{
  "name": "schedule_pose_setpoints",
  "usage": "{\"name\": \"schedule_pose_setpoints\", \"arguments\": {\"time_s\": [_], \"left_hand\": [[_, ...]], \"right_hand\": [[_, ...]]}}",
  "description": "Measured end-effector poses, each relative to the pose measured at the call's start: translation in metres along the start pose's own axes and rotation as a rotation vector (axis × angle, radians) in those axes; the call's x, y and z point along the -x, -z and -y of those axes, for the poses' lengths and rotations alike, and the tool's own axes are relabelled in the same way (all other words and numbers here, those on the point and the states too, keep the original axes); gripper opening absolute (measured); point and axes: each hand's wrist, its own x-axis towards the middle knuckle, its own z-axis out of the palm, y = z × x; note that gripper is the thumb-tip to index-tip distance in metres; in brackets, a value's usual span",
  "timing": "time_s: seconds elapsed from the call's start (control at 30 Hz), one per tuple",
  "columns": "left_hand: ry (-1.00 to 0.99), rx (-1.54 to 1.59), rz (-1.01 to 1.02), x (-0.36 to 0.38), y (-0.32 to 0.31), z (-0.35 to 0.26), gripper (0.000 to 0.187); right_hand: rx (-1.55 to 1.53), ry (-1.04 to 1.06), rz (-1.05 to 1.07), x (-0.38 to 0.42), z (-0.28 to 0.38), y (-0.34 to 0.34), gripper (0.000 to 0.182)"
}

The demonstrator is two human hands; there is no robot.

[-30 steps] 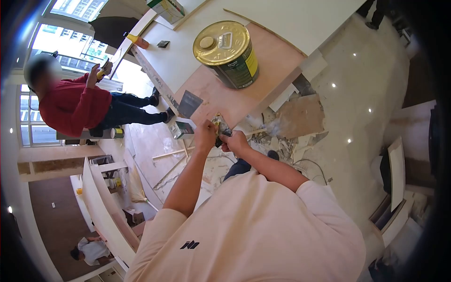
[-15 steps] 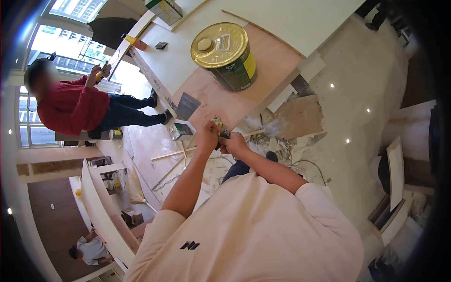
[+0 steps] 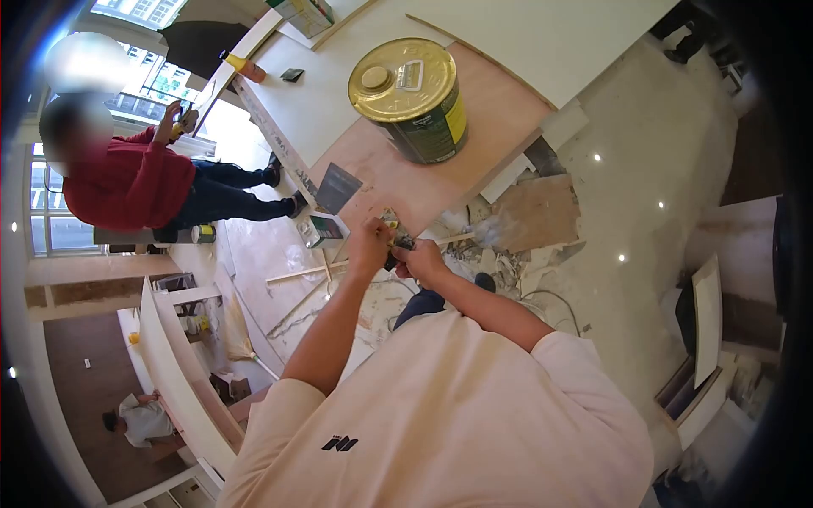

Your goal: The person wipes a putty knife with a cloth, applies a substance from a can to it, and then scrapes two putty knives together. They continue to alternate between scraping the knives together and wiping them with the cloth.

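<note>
The left hand [image 3: 370, 247] and right hand [image 3: 422, 261] meet just off the near corner of the worktop [image 3: 525, 51], fingers of both curled around a small dark object [image 3: 400, 243] with a yellowish patch; its exact kind is too small to tell. The metal can [image 3: 408, 100] with a gold lid stands upright on the pinkish board [image 3: 500, 93], between the worktop's middle and its right edge. A dark flat sheet [image 3: 339, 188] lies by the near left edge. Farther along that edge rests an orange bottle [image 3: 243, 67], with a small dark pad [image 3: 292, 75] near it. A rectangular tin [image 3: 323, 229] sits below the near corner. Left of the worktop, a co-worker in a red top [image 3: 127, 186] holds something yellow [image 3: 184, 125].
</note>
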Motion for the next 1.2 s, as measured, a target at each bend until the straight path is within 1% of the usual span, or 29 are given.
{"name": "schedule_pose_setpoints", "arguments": {"time_s": [0.03,0.07,0.17,0.2,0.27,0.3,0.4,0.5,0.53,0.67,0.77,0.87,0.97,1.0,1.1,1.2], "left_hand": [[-0.039,-0.056,-0.007,0.007,-0.006,-0.001,0.012],[0.125,0.011,0.009,-0.003,-0.012,-0.003,0.012],[-0.014,-0.073,-0.201,-0.045,-0.016,0.009,0.014],[0.065,-0.029,-0.122,-0.051,-0.008,0.006,0.015],[0.107,0.018,-0.096,-0.048,0.005,0.003,0.014],[0.138,0.034,-0.063,-0.034,0.010,0.004,0.014],[0.116,-0.066,0.084,0.020,0.017,-0.006,0.015],[-0.007,-0.035,-0.057,0.008,-0.003,0.021,0.013],[0.043,-0.009,-0.079,-0.004,0.001,0.019,0.013],[0.033,-0.017,-0.252,-0.022,0.007,0.021,0.017],[0.118,0.003,-0.083,0.018,0.018,0.023,0.016],[0.113,0.068,-0.105,0.049,0.009,0.019,0.018],[0.083,-0.049,-0.218,0.015,-0.002,0.038,0.018],[0.126,0.003,-0.240,0.006,0.002,0.034,0.016],[0.204,-0.024,-0.273,-0.010,0.010,0.035,0.016],[0.142,0.042,-0.222,0.007,0.011,0.032,0.015]], "right_hand": [[0.006,0.003,0.008,0.000,-0.002,0.000,0.022],[0.006,0.007,-0.011,-0.004,-0.002,0.000,0.022],[0.015,-0.015,-0.028,0.002,-0.008,0.000,0.022],[0.014,-0.016,-0.015,0.004,-0.006,-0.001,0.023],[-0.033,-0.044,0.001,0.002,-0.002,0.000,0.024],[-0.022,-0.026,0.000,0.000,-0.002,0.000,0.023],[-0.005,-0.030,-0.015,-0.001,-0.009,-0.001,0.022],[-0.014,-0.066,-0.038,-0.003,-0.008,-0.001,0.022],[-0.027,-0.082,-0.037,-0.001,-0.010,-0.002,0.021],[-0.064,-0.102,-0.004,-0.010,-0.014,-0.002,0.022],[-0.056,-0.057,-0.022,-0.006,-0.014,-0.002,0.021],[-0.061,-0.064,0.005,-0.005,-0.013,-0.002,0.022],[-0.021,-0.058,-0.025,-0.008,-0.019,-0.001,0.023],[-0.020,-0.060,-0.025,-0.011,-0.019,0.000,0.023],[-0.031,-0.055,-0.002,-0.014,-0.020,-0.003,0.023],[-0.048,-0.057,0.005,-0.012,-0.015,0.000,0.023]]}}
